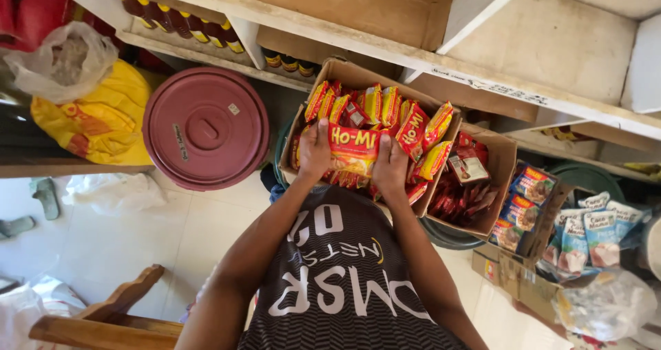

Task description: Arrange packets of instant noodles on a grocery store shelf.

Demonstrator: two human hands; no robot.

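gripping glossy flat noodle packet (353, 149), cardboard box (342, 73)

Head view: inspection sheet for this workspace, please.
Surface: pale tiled floor; white shelves above.
Job's things: red and yellow packet held over an open carton full of like packets.
Clutter: second carton of dark red sachets, blue pouches to its right, clear bag below them.
Grippers: left hand and right hand each grip an end of the packet.
Cables: nothing seen.
Surroundings: maroon lid on a bin, yellow bag, bottles on the shelf, wooden chair at lower left, sandals at the left edge.
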